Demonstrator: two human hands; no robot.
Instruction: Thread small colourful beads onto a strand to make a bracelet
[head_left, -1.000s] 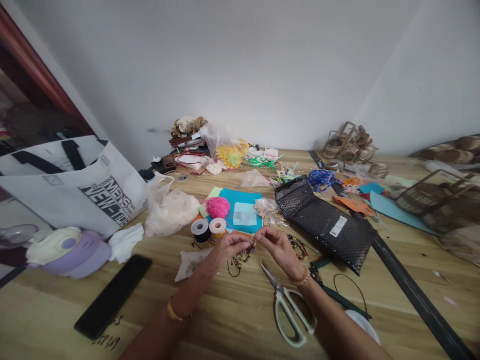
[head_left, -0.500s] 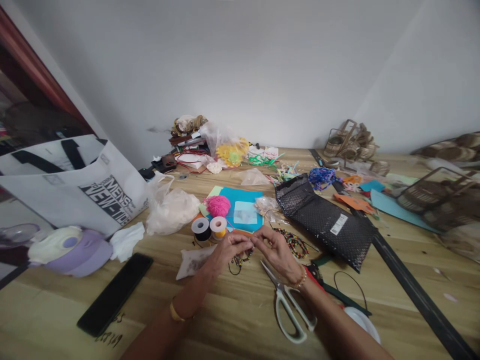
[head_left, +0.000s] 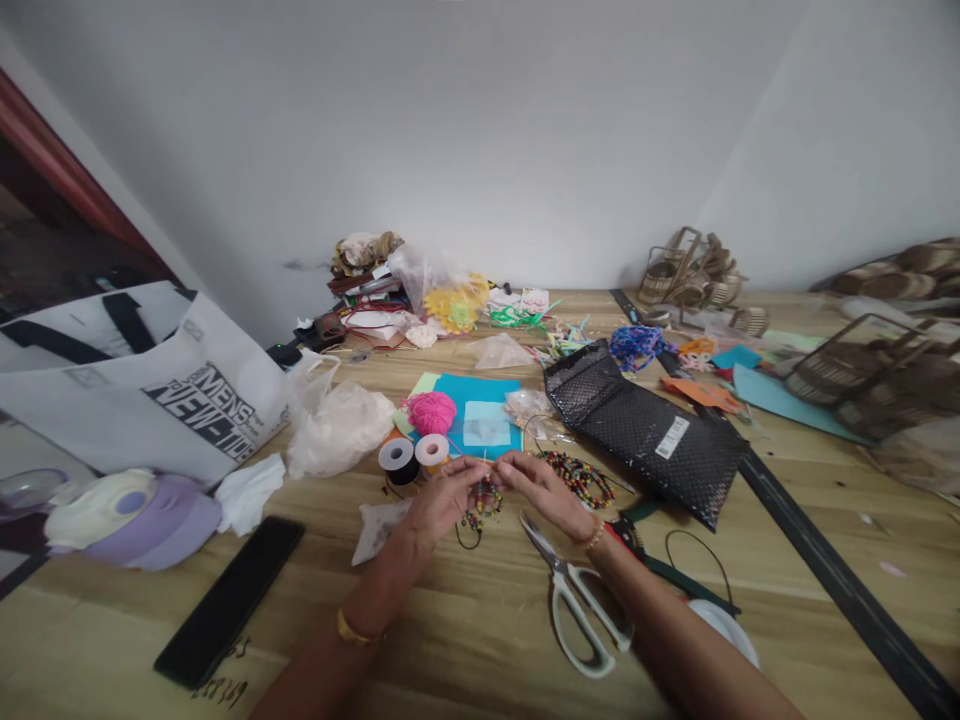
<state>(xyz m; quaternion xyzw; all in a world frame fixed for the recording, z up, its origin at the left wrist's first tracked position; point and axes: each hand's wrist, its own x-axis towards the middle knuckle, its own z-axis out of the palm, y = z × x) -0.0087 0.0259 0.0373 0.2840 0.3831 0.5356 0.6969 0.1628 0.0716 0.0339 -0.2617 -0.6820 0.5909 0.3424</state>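
Over the table's middle, my left hand (head_left: 447,494) and my right hand (head_left: 543,490) meet with fingertips pinched close together. A beaded bracelet (head_left: 486,500) of small colourful beads hangs just under the fingertips, its dark cord end looping onto the wood. A tiny pale tip stands up between the fingers, too small to name. Right of my right hand lies a coil of bead strings (head_left: 592,486). White-handled scissors (head_left: 574,600) rest below my right hand, blades toward the bracelet. A small clear packet (head_left: 379,528) lies beside my left wrist.
Black (head_left: 398,460) and yellow (head_left: 432,453) thread spools stand beyond my left hand, near pink yarn (head_left: 430,412). A black bubble mailer (head_left: 645,430) lies right. Leftward are a phone (head_left: 232,600), a purple-and-white bottle (head_left: 135,520) and a white bag (head_left: 150,380). Green-handled pliers (head_left: 682,580) lie near my right forearm.
My fingers have shifted slightly, with the right hand's fingers now straighter and lying flatter. More of the beaded bracelet shows under them. The whole view has moved a little.
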